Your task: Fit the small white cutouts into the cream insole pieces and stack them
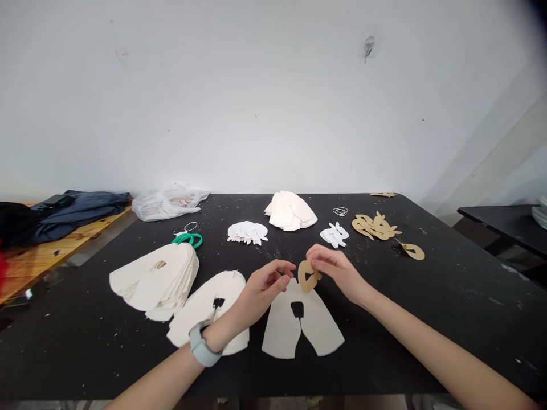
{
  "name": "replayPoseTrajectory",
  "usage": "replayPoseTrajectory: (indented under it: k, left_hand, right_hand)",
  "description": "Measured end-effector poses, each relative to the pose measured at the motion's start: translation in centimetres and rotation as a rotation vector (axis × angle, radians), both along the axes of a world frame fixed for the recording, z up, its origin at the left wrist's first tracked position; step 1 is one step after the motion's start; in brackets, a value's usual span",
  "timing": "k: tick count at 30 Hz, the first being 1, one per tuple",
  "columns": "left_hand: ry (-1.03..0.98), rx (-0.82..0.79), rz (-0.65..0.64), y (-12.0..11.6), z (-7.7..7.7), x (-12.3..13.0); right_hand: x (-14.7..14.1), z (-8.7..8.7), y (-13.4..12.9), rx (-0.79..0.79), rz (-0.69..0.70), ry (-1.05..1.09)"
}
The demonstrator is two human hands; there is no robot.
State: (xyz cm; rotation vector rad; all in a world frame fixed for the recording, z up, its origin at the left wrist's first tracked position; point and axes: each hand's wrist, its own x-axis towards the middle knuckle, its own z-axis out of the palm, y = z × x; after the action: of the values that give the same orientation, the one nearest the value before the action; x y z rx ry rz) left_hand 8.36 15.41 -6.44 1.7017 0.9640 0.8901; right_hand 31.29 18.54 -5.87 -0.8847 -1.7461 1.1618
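Observation:
My right hand (pixel 337 270) pinches a tan ring-shaped paper cutout (pixel 305 278) with a hole in its middle. It is held over the top end of a cream fabric-like piece (pixel 280 330), which lies on the table with two spread flaps and a dark central opening. Left of the cutout is my left hand (pixel 267 285), its fingers curled and thumb apart, with nothing between them. Under and beside my left wrist lies a small stack of similar cream pieces (pixel 192 319). A taller stack (pixel 141 279) of them sits farther left.
Green-handled scissors (pixel 196 241) lie behind the tall stack. At the back are white cutouts (pixel 247 232), a cream pile (pixel 293 210), more white cutouts (pixel 334 234), tan cutouts (pixel 374 226), a single tan cutout (pixel 413 251) and a plastic bag (pixel 166 205). The black table (pixel 448 324) meets a wall.

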Motion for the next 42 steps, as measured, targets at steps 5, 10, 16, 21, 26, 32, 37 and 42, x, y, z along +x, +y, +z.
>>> replayPoseTrajectory:
  k: [5,10,16,21,26,32,37,42]
  left_hand:
    - [-0.118,-0.229,-0.181,-0.1,0.3,0.3]
    - [-0.241,-0.369,-0.180,-0.4,-0.1,0.6]
    - [-0.250,-0.452,-0.126,-0.7,-0.2,0.6]
    - [-0.173,-0.488,-0.038,-0.7,-0.1,0.6]
    - [-0.165,-0.457,0.008,-0.7,0.1,0.6]
    - [-0.193,-0.327,0.017,-0.8,0.3,0.8]
    - [-0.187,-0.229,0.021,-0.6,-0.1,0.7]
    - [-0.157,-0.192,0.018,-0.5,-0.2,0.6]
  right_hand:
    - [-1.8,-1.2,-0.9,-0.095,0.093,0.028]
    - [-1.8,-1.3,-0.9,-0.013,0.022,-0.047]
    - [-2.2,-1.3,-1.9,0.064,-0.006,-0.183]
    - [-2.2,-1.8,-1.9,0.156,-0.037,-0.243]
    - [-1.9,-2.2,-1.9,0.329,-0.161,-0.231]
    - [-1.8,-1.8,-2.6,0.390,0.131,-0.138]
    - [-2.1,-1.7,-2.9,0.279,0.225,-0.099]
    - [-2.1,-1.8,-2.9,0.231,0.228,-0.126]
